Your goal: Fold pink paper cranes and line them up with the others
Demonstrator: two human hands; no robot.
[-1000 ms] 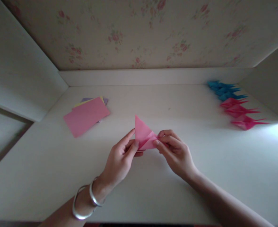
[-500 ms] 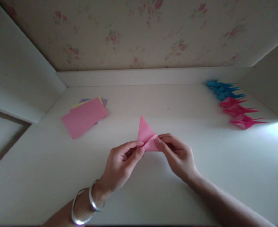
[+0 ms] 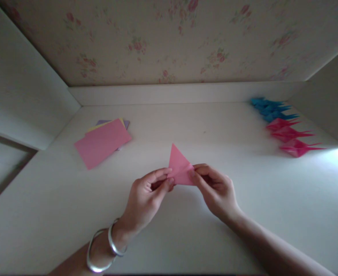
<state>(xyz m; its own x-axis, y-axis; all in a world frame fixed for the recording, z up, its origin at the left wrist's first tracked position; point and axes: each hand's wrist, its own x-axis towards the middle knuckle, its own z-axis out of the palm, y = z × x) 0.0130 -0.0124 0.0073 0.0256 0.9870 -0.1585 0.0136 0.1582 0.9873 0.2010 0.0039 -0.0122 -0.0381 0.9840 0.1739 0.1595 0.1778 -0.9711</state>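
Observation:
A small piece of folded pink origami paper is held between both hands, its pointed tip facing the back of the table. My left hand pinches its left lower corner between thumb and fingers. On the opposite side, my right hand grips the right corner, with the thumb on top and the fingers behind. Fingertips cover both side corners of the paper. Two silver bangles circle the left wrist.
Pink paper sheets lie at the left, with yellow and purple ones partly under them. Along the right side, several blue folded paper figures and three pink ones stand in a row. A flowered wall rises behind the white table.
The paper's raised flap edge now lies flatter, and the crease gap across it has closed. Its tip has shifted slightly down and right. Both hands stay nearly in place.

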